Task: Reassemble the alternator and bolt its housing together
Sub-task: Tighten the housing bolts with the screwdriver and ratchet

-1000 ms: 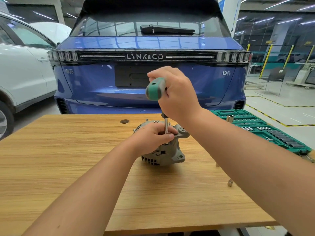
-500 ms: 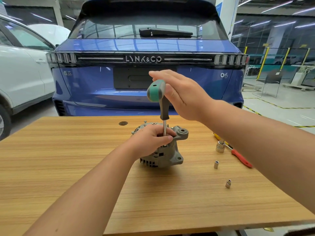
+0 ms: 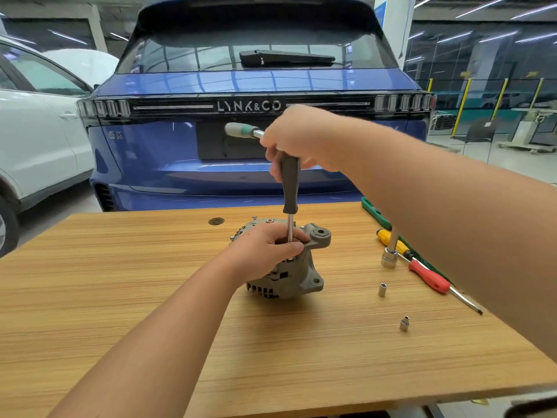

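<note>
A grey alternator (image 3: 289,267) sits mid-table (image 3: 120,297). The left hand (image 3: 265,251) curls over its top, fingers pinching the shaft of an upright T-handle driver (image 3: 290,188). The right hand (image 3: 298,140), at twelve o'clock above, wraps the handle. Loose sockets (image 3: 382,289) lie at three o'clock.

Grey alternator (image 3: 289,276) sat on a striped tan wood table (image 3: 120,297); red screwdriver (image 3: 429,277); blue car (image 3: 256,146).

Left hand (image 3: 265,251): my own, bare, no glove, no ring on the fingers.
Right hand (image 3: 297,140): bare too, ungloved.
Forearms behind the fingers: both bare, sleeveless up to the frame edge.
</note>
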Action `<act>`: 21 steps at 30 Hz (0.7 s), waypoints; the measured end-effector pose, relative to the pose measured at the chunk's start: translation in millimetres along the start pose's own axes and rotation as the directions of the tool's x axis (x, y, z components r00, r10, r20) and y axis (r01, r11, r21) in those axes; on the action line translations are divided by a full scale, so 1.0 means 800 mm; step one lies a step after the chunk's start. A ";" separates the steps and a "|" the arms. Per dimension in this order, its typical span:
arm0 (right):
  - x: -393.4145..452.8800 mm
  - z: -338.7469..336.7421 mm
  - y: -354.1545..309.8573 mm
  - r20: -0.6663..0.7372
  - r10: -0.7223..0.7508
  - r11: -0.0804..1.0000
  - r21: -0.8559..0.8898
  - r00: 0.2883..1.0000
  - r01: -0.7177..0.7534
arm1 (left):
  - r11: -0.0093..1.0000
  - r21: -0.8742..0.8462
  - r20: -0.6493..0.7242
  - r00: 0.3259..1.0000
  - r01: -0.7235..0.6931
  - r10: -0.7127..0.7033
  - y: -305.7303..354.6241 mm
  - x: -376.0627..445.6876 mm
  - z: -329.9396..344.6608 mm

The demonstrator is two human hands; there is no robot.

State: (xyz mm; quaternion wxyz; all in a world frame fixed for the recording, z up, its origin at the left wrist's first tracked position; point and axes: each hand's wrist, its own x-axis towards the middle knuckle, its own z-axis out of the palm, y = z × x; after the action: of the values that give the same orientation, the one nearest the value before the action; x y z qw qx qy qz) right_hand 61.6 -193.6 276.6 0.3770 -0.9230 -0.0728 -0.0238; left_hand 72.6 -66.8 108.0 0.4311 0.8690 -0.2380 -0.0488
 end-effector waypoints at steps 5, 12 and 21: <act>-0.004 0.021 0.033 0.090 0.100 0.380 0.917 0.991 -0.121 | 1.000 0.007 -0.002 1.000 -0.005 0.005 0.001 0.000 -0.002; -0.017 0.045 0.062 -0.245 0.119 0.184 0.958 0.962 0.221 | 1.000 0.008 0.026 0.999 -0.021 0.021 0.006 -0.002 -0.003; -0.021 0.071 0.068 -0.586 -0.769 0.580 -0.475 0.255 0.662 | 0.999 -0.002 0.013 0.999 -0.034 0.034 0.009 -0.007 -0.004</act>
State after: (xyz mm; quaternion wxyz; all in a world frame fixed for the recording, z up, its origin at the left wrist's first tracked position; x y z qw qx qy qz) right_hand 52.5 -194.2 196.6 0.2557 -0.7107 -0.3202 -0.5719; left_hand 66.0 -65.8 114.7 0.4309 0.8642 -0.2554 -0.0476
